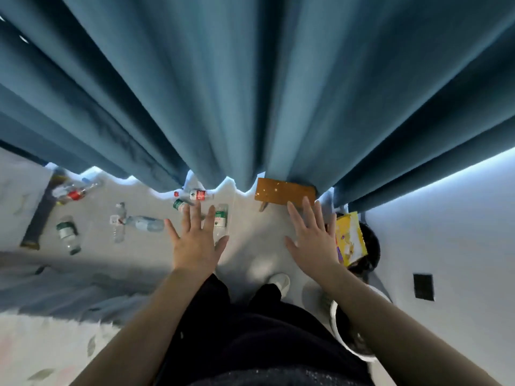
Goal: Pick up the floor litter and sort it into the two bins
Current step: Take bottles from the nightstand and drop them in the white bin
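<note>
Two bins stood at the right: the dark bin, holding a yellow bag, and the white bin nearer. The left hand and right hand hung spread, empty. Gripping the nearest bottle across its middle looked best; it lay on the floor, long axis toward the curtain.

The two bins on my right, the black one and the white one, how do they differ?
The black bin is dark all over; the white bin has a pale rim. The black bin stands farther ahead, near the curtain; the white bin is closer to the shoe. A yellow packet sticks out of the black bin; the white bin is partly hidden by the right forearm. Both are round, open-topped and on the floor.
</note>
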Motion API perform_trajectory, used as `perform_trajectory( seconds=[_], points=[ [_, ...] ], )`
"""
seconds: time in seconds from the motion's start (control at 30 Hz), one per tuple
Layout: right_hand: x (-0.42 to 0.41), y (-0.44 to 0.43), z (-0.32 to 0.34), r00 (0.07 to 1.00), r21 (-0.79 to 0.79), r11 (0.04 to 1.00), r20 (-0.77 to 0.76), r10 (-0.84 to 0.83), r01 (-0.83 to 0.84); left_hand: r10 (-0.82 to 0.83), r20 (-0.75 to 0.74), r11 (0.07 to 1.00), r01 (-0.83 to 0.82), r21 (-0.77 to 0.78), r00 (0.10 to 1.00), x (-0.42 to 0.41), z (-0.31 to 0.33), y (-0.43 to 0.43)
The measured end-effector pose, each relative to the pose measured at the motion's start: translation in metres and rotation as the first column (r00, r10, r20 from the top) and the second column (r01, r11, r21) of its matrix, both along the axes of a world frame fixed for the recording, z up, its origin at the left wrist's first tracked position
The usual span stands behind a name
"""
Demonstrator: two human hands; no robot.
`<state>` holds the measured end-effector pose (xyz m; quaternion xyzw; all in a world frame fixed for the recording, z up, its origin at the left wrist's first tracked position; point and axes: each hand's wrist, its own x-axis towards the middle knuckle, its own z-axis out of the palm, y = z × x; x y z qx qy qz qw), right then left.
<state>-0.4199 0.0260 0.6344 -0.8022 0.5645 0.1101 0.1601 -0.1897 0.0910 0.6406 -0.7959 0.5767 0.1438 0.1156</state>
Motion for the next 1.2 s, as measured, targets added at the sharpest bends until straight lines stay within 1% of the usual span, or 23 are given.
perform_trajectory(
  seconds=[0.13,0.23,0.33,0.43,0.53,0.6,0.7,0.87,1.0,1.13,1.2],
  points=[
    [0.08,0.002,0.003,0.983,-0.002,0.983,-0.005,0.184,-0.184,0.187,-0.035,0.982,-0.187,-0.02,0.982,0.061,0.003,0.04],
    [0.15,0.011,0.005,0.956,0.004,0.956,-0.02,0.292,-0.292,0.295,-0.058,0.955,-0.296,-0.015,0.954,0.114,0.002,0.07],
    [0.23,0.028,0.009,0.943,0.032,0.944,0.053,0.328,-0.33,0.345,-0.06,0.938,-0.347,-0.019,0.937,0.177,0.004,0.098],
    [0.309,0.047,0.014,0.927,0.017,0.935,0.14,0.348,-0.354,0.384,-0.024,0.923,-0.385,-0.032,0.923,0.243,0.012,0.125],
    [0.373,0.064,0.016,0.891,-0.009,0.9,0.141,0.432,-0.435,0.467,-0.02,0.882,-0.468,-0.054,0.884,0.3,0.021,0.151],
    [0.406,0.069,0.016,0.87,-0.021,0.88,0.136,0.473,-0.475,0.52,-0.025,0.851,-0.52,-0.07,0.854,0.329,0.023,0.165],
    [0.444,0.069,0.015,0.85,-0.002,0.853,0.089,0.52,-0.522,0.588,-0.039,0.805,-0.59,-0.066,0.808,0.359,0.023,0.178],
    [0.494,0.054,0.016,0.792,0.03,0.793,0.068,0.606,-0.609,0.71,-0.118,0.687,-0.719,-0.099,0.695,0.388,0.012,0.188],
    [0.547,0.029,0.011,0.743,0.055,0.741,0.061,0.666,-0.669,0.766,-0.132,0.619,-0.778,-0.111,0.629,0.421,0.002,0.177],
    [0.61,0.001,0.004,0.665,0.055,0.663,0.051,0.745,-0.747,0.842,-0.126,0.509,-0.85,-0.136,0.525,0.459,0.002,0.157],
    [0.644,-0.011,0.006,0.633,0.055,0.631,0.053,0.772,-0.774,0.861,-0.124,0.475,-0.866,-0.156,0.494,0.479,0.006,0.147]
  ],
)
